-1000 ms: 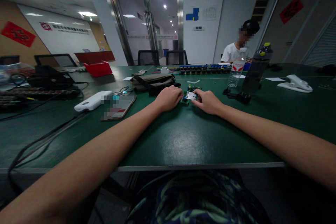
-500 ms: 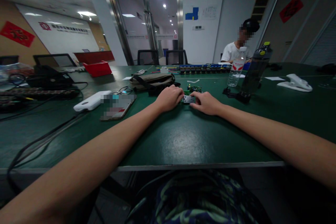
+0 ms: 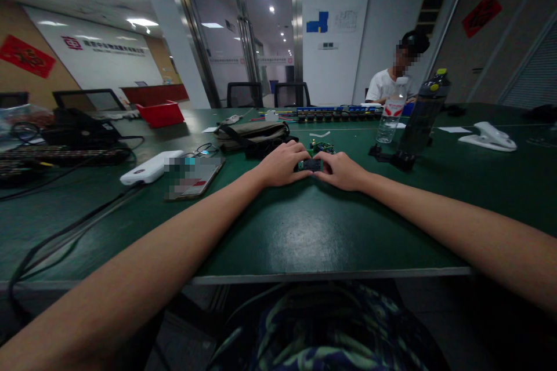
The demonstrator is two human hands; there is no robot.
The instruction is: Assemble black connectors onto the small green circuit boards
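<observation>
Between my hands, a small dark circuit board [image 3: 310,165] is held by its two ends just over the green table [image 3: 304,232]. My left hand [image 3: 282,163] pinches its left end, with fingers curled and thumb along the near edge. My right hand [image 3: 343,170] grips the right end between thumb and fingers. Right behind the board lies a small tangle of green parts and wires [image 3: 321,146], partly hidden by my fingers. A grey-green pouch [image 3: 252,134] with a black strap lies behind my left hand.
To the left are a phone [image 3: 194,178], a white power bank [image 3: 150,167] with a cable, and a red bin [image 3: 161,114]. Right of my hands stand a clear bottle [image 3: 391,113] and a dark bottle [image 3: 422,119]. A person [image 3: 389,81] sits across the table.
The board's visible face has changed from silvery to dark. My left fingers and thumb have shifted right, further along the board.
</observation>
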